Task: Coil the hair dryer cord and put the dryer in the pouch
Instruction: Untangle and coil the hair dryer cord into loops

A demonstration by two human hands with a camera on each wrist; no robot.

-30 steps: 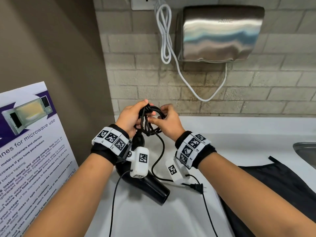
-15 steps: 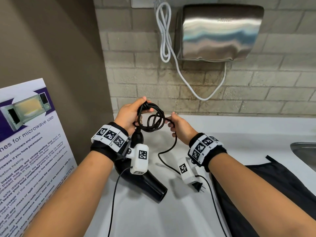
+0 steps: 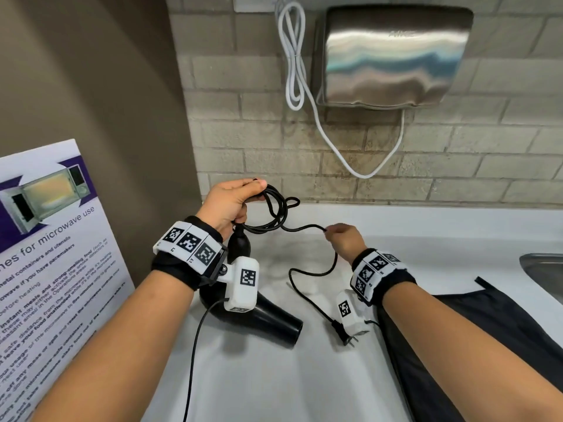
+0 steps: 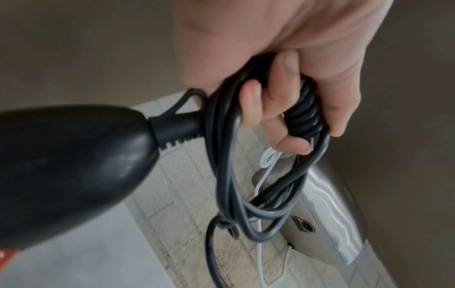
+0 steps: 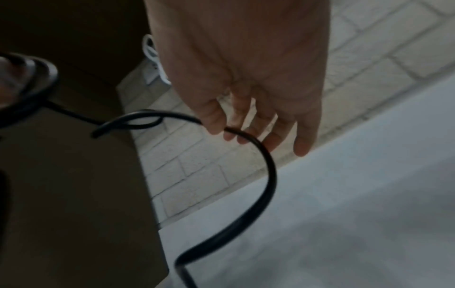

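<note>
Left hand (image 3: 227,205) fisted around coiled cord (image 3: 275,208); right hand (image 3: 345,239) pinching its loose stretch.

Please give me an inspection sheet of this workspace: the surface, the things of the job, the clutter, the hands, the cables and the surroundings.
Surface: white counter, lit, with bare areas.
Job's things: black hair dryer with its nozzle end on the counter; its cord partly coiled, the plug lying loose on the counter; dark pouch flat at the right.
Clutter: nothing seen.
Hands: left hand grips the coiled loops; right hand pinches the free length of cord.
Cables: white cable looped on the wall, running to the steel hand dryer; thin black lead from the left wrist camera.
Surroundings: brick wall, microwave poster at left, sink edge at right.
</note>
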